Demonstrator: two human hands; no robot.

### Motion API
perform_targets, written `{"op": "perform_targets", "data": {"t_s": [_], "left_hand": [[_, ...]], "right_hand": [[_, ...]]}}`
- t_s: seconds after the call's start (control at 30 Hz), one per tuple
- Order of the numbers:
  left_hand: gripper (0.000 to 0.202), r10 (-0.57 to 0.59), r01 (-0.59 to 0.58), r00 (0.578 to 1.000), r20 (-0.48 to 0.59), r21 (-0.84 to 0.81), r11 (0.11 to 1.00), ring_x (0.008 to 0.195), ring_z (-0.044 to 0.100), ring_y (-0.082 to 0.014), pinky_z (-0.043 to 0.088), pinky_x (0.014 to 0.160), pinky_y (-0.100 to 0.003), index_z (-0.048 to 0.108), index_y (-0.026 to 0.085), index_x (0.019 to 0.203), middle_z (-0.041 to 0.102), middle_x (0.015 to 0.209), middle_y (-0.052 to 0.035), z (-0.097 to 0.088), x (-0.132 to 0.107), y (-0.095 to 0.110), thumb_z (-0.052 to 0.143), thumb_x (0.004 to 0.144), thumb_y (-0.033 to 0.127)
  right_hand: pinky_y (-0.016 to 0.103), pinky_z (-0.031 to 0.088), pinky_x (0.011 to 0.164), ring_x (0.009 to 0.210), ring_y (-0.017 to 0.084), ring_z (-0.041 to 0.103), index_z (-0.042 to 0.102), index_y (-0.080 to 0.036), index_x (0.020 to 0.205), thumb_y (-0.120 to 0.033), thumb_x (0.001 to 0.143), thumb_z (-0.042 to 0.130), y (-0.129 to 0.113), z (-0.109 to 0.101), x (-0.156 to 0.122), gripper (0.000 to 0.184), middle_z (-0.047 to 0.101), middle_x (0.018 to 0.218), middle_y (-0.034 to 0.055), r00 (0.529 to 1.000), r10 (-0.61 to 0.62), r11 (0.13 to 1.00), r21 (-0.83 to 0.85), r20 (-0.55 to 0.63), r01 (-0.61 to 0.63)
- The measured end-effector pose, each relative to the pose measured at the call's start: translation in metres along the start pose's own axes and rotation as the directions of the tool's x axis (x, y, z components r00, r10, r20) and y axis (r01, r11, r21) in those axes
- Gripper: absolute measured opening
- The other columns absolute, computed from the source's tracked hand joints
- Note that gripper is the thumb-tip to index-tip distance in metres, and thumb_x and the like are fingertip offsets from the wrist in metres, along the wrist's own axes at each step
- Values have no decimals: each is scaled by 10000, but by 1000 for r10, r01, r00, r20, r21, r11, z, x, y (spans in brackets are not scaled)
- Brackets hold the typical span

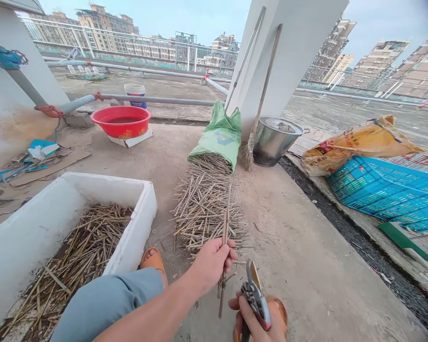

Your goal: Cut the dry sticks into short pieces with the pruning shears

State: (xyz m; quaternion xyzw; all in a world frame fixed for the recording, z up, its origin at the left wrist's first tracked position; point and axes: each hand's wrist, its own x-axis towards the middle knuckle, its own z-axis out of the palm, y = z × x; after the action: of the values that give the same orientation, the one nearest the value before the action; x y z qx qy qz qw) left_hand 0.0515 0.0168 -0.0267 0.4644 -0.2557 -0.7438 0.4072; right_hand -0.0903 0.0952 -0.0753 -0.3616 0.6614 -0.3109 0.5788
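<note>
My left hand (212, 265) is shut on a thin dry plant stem (223, 256) that stands nearly upright, with its lower end reaching below my hand. My right hand (256, 323) grips a pair of pruning shears (254, 294) low in the view, its blades pointing up and a little apart from the stem. Just beyond my hands, a loose heap of cut stems (207, 211) spreads over the concrete floor and comes out of the mouth of a green woven sack (219, 140). More cut stems (74, 256) fill a white foam box (107, 187) at my left.
My knee and sandalled feet are below. A red basin (120, 121), a steel pot (274, 140), a broom (248, 154), a yellow sack (360, 147) and a blue plastic crate (388, 190) stand nearby. Beyond are a white pillar (288, 47), pipes and a rooftop railing (128, 47).
</note>
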Motion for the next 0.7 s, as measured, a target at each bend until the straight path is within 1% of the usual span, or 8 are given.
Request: {"op": "perform_targets", "data": {"t_s": [0.1, 0.2, 0.3, 0.4, 0.5, 0.57, 0.63, 0.7], "left_hand": [[163, 149, -112, 987, -60, 405, 907, 546, 389, -115, 294, 553, -249, 546, 168, 825, 536, 683, -23, -2, -3, -6, 399, 840, 238], [181, 304, -223, 953, -12, 652, 725, 568, 399, -147, 302, 602, -272, 551, 201, 690, 519, 640, -27, -7, -4, -17, 417, 812, 187], [235, 366, -272, 929, 47, 758, 593, 735, 488, -193, 336, 733, -290, 591, 207, 781, 573, 775, -61, -11, -2, -25, 400, 755, 72], [414, 315, -242, 943, 109, 873, 424, 979, 493, -225, 327, 889, -327, 577, 167, 1019, 575, 1005, -110, -11, 1, -26, 301, 754, 10], [510, 207, -190, 965, 160, 973, 133, 1058, 471, -234, 345, 920, -374, 520, 123, 1126, 552, 1081, -132, -7, 0, -21, 209, 753, -32], [524, 174, -191, 967, 189, 982, -2, 1064, 473, -237, 368, 907, -384, 508, 114, 1136, 546, 1097, -137, -5, -1, -18, 191, 750, -43], [513, 161, -192, 966, 200, 979, -65, 1036, 490, -239, 386, 887, -388, 519, 112, 1108, 551, 1083, -138, -4, -1, -18, 195, 744, -49], [495, 154, -180, 970, 189, 981, -71, 989, 509, -239, 397, 864, -393, 537, 110, 1065, 564, 1053, -139, -5, -1, -20, 207, 733, -54]], "right_hand": [[330, 436, 692, 722, 214, 565, 616, -192, 737, -588, 685, 586, -30, -18, 11, 401, 632, 714, 45, 995, -81, 984, -162, -54, 71], [291, 385, 628, 665, 174, 490, 526, -210, 655, -520, 750, 521, -52, -34, 21, 325, 537, 622, -7, 977, -170, 921, -375, -132, 109], [260, 320, 562, 591, 133, 379, 417, -220, 639, -468, 792, 442, -64, -44, 28, 292, 403, 584, -50, 973, -231, 855, -473, 16, 211], [254, 286, 535, 566, 126, 329, 353, -226, 633, -434, 803, 403, -65, -47, 30, 274, 327, 579, -63, 966, -233, 803, -539, 109, 254], [254, 259, 515, 546, 125, 316, 341, -230, 620, -421, 794, 405, -58, -46, 31, 266, 305, 562, -67, 968, -242, 796, -559, 60, 233], [261, 243, 512, 538, 128, 317, 351, -230, 609, -425, 787, 413, -49, -45, 33, 271, 312, 549, -65, 967, -255, 799, -560, 11, 217], [269, 222, 504, 523, 129, 314, 353, -232, 585, -437, 776, 432, -40, -44, 35, 291, 318, 525, -63, 964, -262, 811, -552, -44, 195], [272, 217, 496, 503, 125, 317, 339, -233, 549, -455, 755, 467, -30, -43, 37, 329, 321, 499, -61, 959, -262, 833, -527, -104, 170]]}}
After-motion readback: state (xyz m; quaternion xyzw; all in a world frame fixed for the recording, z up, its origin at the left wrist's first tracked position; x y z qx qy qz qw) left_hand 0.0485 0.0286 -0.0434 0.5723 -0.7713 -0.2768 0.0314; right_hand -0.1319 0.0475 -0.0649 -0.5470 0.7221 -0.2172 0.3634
